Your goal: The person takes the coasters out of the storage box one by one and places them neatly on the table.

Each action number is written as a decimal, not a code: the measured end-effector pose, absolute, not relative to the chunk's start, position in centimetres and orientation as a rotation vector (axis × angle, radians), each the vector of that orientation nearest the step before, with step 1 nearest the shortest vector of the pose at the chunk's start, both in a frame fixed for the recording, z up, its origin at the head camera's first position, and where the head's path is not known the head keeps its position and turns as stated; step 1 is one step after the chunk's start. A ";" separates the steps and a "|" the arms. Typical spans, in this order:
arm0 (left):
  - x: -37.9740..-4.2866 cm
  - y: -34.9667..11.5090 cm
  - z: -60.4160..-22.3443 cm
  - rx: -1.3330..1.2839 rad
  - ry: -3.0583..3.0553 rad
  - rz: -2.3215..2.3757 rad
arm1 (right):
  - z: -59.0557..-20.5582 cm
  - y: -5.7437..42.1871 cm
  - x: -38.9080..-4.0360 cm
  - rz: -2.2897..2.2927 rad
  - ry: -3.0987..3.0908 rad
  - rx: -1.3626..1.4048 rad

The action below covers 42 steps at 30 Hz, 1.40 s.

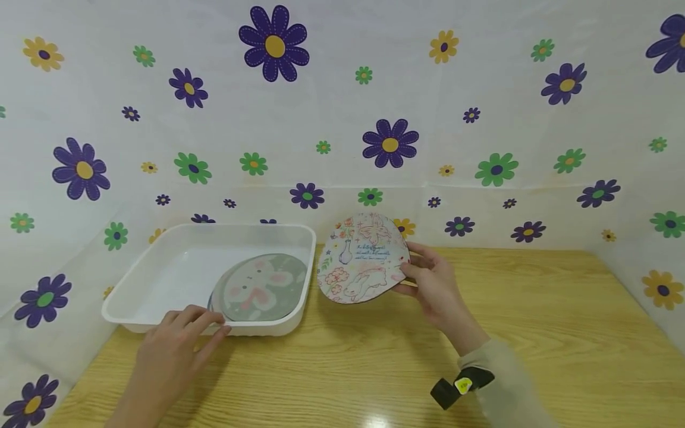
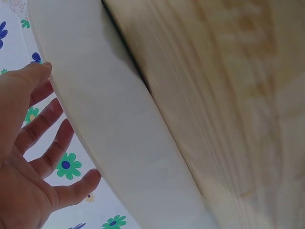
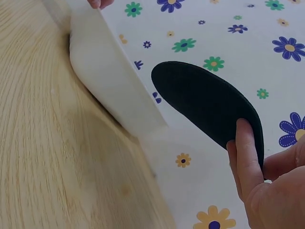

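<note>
My right hand (image 1: 432, 288) holds a rounded, teardrop-like mouse pad (image 1: 361, 261) by its right edge, raised and tilted beside the tray. Its printed top carries rabbits, flowers, a vase and lettering; the right wrist view shows the black underside (image 3: 200, 100), with fingers against it. My left hand (image 1: 173, 348) rests its fingertips on the front rim of a white plastic tray (image 1: 160, 323). In the left wrist view, the spread fingers (image 2: 35, 131) touch that rim. Inside the tray's right part lies a grey-green pad with a white rabbit (image 1: 267, 291), apparently over another pad whose edge shows.
The tray stands on the left of a wood-grain table (image 1: 535, 321). Behind and at both sides hangs a white cloth (image 1: 332, 101) with purple, green and yellow flowers. A black strap (image 1: 455, 386) goes round the right wrist over a light sleeve.
</note>
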<state>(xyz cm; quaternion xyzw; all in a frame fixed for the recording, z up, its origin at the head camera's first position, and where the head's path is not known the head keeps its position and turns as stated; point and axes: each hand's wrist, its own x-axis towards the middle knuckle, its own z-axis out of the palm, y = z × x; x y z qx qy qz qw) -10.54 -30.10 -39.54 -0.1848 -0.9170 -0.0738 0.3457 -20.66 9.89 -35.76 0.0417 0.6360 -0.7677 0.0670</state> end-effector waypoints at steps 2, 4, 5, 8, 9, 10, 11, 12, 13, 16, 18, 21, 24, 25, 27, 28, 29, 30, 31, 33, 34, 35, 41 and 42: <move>-10.6 -30.0 -39.5 -0.475 -2.384 -0.194 | -35.8 10.3 -20.6 -2.315 1.916 0.124; -10.6 -29.9 -39.4 -0.466 -2.390 -0.196 | -35.8 10.7 -20.5 -2.314 1.914 0.128; -10.6 -29.9 -39.3 -0.462 -2.393 -0.200 | -35.9 10.9 -20.4 -2.313 1.915 0.128; -10.5 -29.8 -39.3 -0.441 -2.409 -0.207 | -36.1 11.4 -20.3 -2.314 1.917 0.147; -10.5 -29.7 -39.3 -0.435 -2.412 -0.210 | -36.1 11.5 -20.3 -2.312 1.919 0.154; -10.5 -29.7 -39.2 -0.428 -2.415 -0.212 | -36.1 11.7 -20.3 -2.310 1.923 0.155; -10.5 -29.6 -39.2 -0.421 -2.416 -0.217 | -36.2 11.9 -20.3 -2.309 1.925 0.160; -10.5 -29.5 -39.2 -0.414 -2.418 -0.221 | -36.2 12.0 -20.3 -2.305 1.928 0.164; -10.5 -29.5 -39.2 -0.408 -2.420 -0.227 | -36.3 12.2 -20.2 -2.304 1.929 0.164; -10.5 -29.4 -39.2 -0.398 -2.424 -0.238 | -36.4 12.8 -20.1 -2.300 1.941 0.168; -10.5 -29.3 -39.2 -0.395 -2.429 -0.244 | -36.5 13.4 -20.1 -2.298 1.948 0.172; -10.5 -29.1 -39.1 -0.381 -2.441 -0.249 | -36.6 14.2 -19.9 -2.299 1.956 0.186; -10.4 -29.0 -39.0 -0.345 -2.460 -0.260 | -36.7 15.1 -19.7 -2.292 1.966 0.203; -10.4 -28.9 -39.0 -0.331 -2.466 -0.263 | -36.8 15.3 -19.7 -2.287 1.969 0.208; -10.3 -28.9 -38.9 -0.304 -2.475 -0.270 | -36.8 15.8 -19.6 -2.282 1.975 0.212; -10.3 -28.8 -38.9 -0.293 -2.472 -0.275 | -36.9 16.1 -19.6 -2.281 1.977 0.217; -10.3 -28.8 -38.9 -0.281 -2.472 -0.281 | -36.9 16.3 -19.6 -2.283 1.977 0.224; -10.4 -28.7 -38.9 -0.272 -2.471 -0.286 | -36.9 16.5 -19.5 -2.289 1.972 0.227; -10.4 -28.6 -38.9 -0.265 -2.470 -0.291 | -36.9 16.6 -19.5 -2.294 1.968 0.233; -10.4 -28.6 -38.9 -0.256 -2.464 -0.303 | -36.9 17.0 -19.5 -2.307 1.958 0.241; -10.4 -28.5 -38.9 -0.253 -2.463 -0.306 | -37.0 17.1 -19.5 -2.309 1.960 0.250; -10.4 -28.5 -38.9 -0.249 -2.467 -0.313 | -37.0 17.3 -19.5 -2.309 1.962 0.256; -10.5 -28.5 -39.0 -0.254 -2.468 -0.312 | -37.2 18.3 -19.4 -2.303 1.960 0.264; -10.5 -28.5 -39.0 -0.255 -2.468 -0.304 | -37.2 18.5 -19.4 -2.305 1.958 0.263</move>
